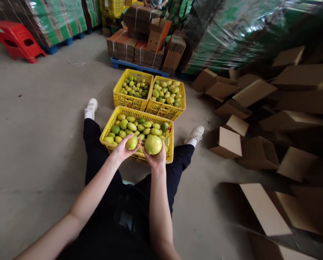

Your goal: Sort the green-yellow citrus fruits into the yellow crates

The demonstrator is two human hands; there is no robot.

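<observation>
My left hand (121, 148) is closed around a yellow-green lemon (131, 143). Beside it, my right hand (157, 159) cups a larger yellow-green lemon (153, 144), fingers curled up along its sides. Both hands are over the near edge of a yellow plastic crate (140, 157) that stands between my legs. In that crate lie several green and yellow lemons (131, 126), partly hidden by my hands.
Behind it stand a left yellow crate (129, 102) and a right yellow crate (164, 112), both holding lemons. Cardboard boxes (230, 141) are heaped on the right. Flattened cartons (123, 48) rest on a blue pallet (140, 66). A red stool (17, 41) is far left.
</observation>
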